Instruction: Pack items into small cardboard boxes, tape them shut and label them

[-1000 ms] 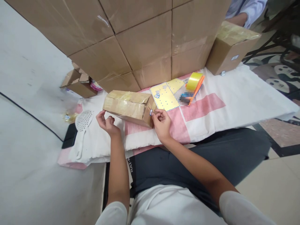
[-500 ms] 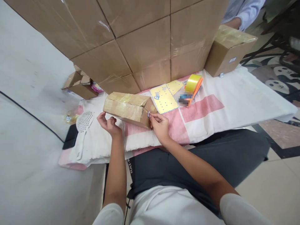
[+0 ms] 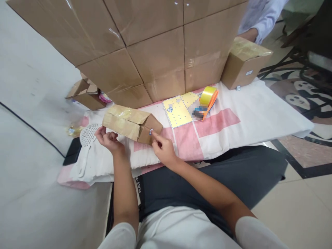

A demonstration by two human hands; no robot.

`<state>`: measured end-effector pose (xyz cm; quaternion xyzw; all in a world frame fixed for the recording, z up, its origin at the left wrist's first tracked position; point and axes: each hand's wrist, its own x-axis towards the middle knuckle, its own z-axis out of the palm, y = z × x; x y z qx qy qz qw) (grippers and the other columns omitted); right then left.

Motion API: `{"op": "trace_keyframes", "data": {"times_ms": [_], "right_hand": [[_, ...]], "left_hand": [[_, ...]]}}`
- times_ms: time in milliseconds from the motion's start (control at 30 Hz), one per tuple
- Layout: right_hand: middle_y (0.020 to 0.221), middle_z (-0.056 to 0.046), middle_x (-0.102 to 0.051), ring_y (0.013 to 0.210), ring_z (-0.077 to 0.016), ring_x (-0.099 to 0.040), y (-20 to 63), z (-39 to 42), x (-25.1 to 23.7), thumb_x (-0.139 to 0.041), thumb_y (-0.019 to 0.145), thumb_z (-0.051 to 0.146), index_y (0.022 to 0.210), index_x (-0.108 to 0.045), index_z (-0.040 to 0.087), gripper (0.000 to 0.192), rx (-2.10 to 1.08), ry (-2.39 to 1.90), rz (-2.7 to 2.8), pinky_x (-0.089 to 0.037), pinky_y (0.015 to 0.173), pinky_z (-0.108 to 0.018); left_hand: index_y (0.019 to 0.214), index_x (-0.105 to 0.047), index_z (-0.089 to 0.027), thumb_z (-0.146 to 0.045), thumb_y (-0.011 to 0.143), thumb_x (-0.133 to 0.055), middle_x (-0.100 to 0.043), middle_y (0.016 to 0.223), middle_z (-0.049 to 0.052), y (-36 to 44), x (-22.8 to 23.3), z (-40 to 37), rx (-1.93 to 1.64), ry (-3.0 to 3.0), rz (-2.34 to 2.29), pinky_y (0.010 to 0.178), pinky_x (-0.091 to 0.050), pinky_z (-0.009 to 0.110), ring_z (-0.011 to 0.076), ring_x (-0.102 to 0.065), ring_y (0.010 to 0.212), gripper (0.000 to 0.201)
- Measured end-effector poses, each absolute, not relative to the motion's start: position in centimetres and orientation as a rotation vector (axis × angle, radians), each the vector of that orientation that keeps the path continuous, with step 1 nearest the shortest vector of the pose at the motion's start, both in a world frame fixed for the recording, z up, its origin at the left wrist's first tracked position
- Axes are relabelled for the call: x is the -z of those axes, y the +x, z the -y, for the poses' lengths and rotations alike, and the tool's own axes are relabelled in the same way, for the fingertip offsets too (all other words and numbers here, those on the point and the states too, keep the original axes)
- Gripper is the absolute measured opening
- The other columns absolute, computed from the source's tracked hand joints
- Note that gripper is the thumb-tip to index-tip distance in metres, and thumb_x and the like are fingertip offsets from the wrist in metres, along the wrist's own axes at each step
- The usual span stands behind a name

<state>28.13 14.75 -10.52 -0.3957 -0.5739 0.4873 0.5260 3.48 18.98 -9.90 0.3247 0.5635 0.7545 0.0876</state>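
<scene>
A small cardboard box (image 3: 126, 119), its top covered with yellowish tape, lies at a slant on the cloth before me. At its left end my left hand (image 3: 110, 140) is curled, with fingers against the lower edge. My right hand (image 3: 164, 148) is at the right end, index finger stretched out and touching a small white-and-blue sticker (image 3: 151, 131) on the box's end face. The thumb sits lower, apart from the index finger, and the other fingers are folded. A flap edge at that end stands slightly raised.
Stacked cardboard boxes (image 3: 163, 58) rise behind. A tape dispenser (image 3: 207, 100) and yellow sheets (image 3: 178, 112) lie right of the box. Left are a white perforated skimmer (image 3: 88, 136), a black phone-like object (image 3: 72, 151) and an opened carton (image 3: 88, 95). A person's sleeve (image 3: 267, 24) shows behind another box (image 3: 240, 64).
The box has turned so its right end faces me more. My right hand has gone from pinching the sticker to pressing it with the index finger. The whole view has shifted slightly.
</scene>
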Motion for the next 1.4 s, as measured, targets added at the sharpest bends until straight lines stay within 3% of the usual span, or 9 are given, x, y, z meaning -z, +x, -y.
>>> {"op": "trace_keyframes", "data": {"times_ms": [267,433,533,667,767,933,1200,1400], "right_hand": [[0.084,-0.002,-0.063,0.069,-0.0132,-0.053,27.8,-15.5,10.8,-0.055,0.088,0.019,0.113,-0.079,0.022,0.036,-1.094,-0.851,1.256,-0.046,0.065,-0.026],[0.082,-0.001,-0.061,0.071,-0.0132,-0.055,27.7,-15.5,11.4,-0.055,0.089,0.018,0.122,-0.079,0.022,0.041,-1.132,-0.867,1.35,-0.046,0.066,-0.027],[0.079,-0.001,-0.064,0.068,-0.0128,-0.056,27.8,-15.4,11.3,-0.056,0.089,0.019,0.125,-0.077,0.022,0.043,-1.131,-0.854,1.385,-0.046,0.065,-0.027],[0.088,-0.006,-0.075,0.072,-0.015,-0.063,27.9,-15.2,10.8,-0.057,0.089,0.023,0.114,-0.081,0.019,0.035,-1.131,-0.85,1.294,-0.047,0.063,-0.027],[0.085,-0.006,-0.076,0.07,-0.0155,-0.063,27.7,-15.2,10.8,-0.057,0.088,0.024,0.11,-0.082,0.018,0.034,-1.181,-0.867,1.267,-0.048,0.062,-0.027],[0.078,-0.003,-0.073,0.067,-0.0147,-0.06,27.9,-15.4,10.9,-0.057,0.088,0.023,0.114,-0.081,0.016,0.036,-1.24,-0.881,1.341,-0.046,0.061,-0.027],[0.083,-0.005,-0.07,0.075,-0.0158,-0.063,28.7,-15.5,9.9,-0.051,0.093,0.022,0.113,-0.08,0.017,0.035,-1.108,-0.841,1.349,-0.05,0.068,-0.028],[0.085,-0.004,-0.069,0.073,-0.0162,-0.06,28.1,-15.6,10.8,-0.046,0.094,0.023,0.133,-0.071,0.015,0.047,-1.201,-0.911,1.35,-0.052,0.067,-0.029]], "left_hand": [[0.115,-0.053,-0.025,-0.045,0.072,-0.054,-0.055,0.136,0.011,4.1,9.8,-19.2,-2.22,0.897,-1.672,0.054,-0.026,0.023,0.0064,-0.036,0.061,0.048],[0.117,-0.053,-0.026,-0.042,0.07,-0.054,-0.054,0.139,0.009,3.7,10.1,-19.0,-2.174,0.902,-1.621,0.054,-0.027,0.022,0.0037,-0.031,0.056,0.049],[0.118,-0.053,-0.027,-0.043,0.07,-0.055,-0.053,0.14,0.01,3.7,10.2,-19.0,-2.178,0.907,-1.625,0.055,-0.028,0.023,0.0041,-0.031,0.057,0.05],[0.118,-0.053,-0.025,-0.042,0.069,-0.053,-0.054,0.14,0.01,3.7,10.1,-19.0,-2.194,0.873,-1.616,0.055,-0.025,0.023,0.0031,-0.027,0.055,0.051],[0.118,-0.053,-0.025,-0.039,0.069,-0.052,-0.055,0.141,0.01,3.6,10.1,-19.0,-2.188,0.879,-1.597,0.054,-0.021,0.024,0.0022,-0.022,0.052,0.051],[0.12,-0.054,-0.024,-0.035,0.07,-0.054,-0.057,0.14,0.011,3.6,10.4,-19.0,-2.203,0.902,-1.545,0.054,-0.019,0.024,0.0024,-0.023,0.052,0.051],[0.115,-0.053,-0.023,-0.035,0.068,-0.054,-0.057,0.142,0.012,4.1,10.4,-19.2,-2.253,0.791,-1.515,0.055,-0.024,0.022,0.0016,-0.027,0.052,0.048],[0.113,-0.053,-0.022,-0.033,0.066,-0.053,-0.062,0.136,0.011,4.4,10.0,-19.0,-2.244,0.777,-1.518,0.054,-0.026,0.022,0.002,-0.027,0.052,0.048]]}}
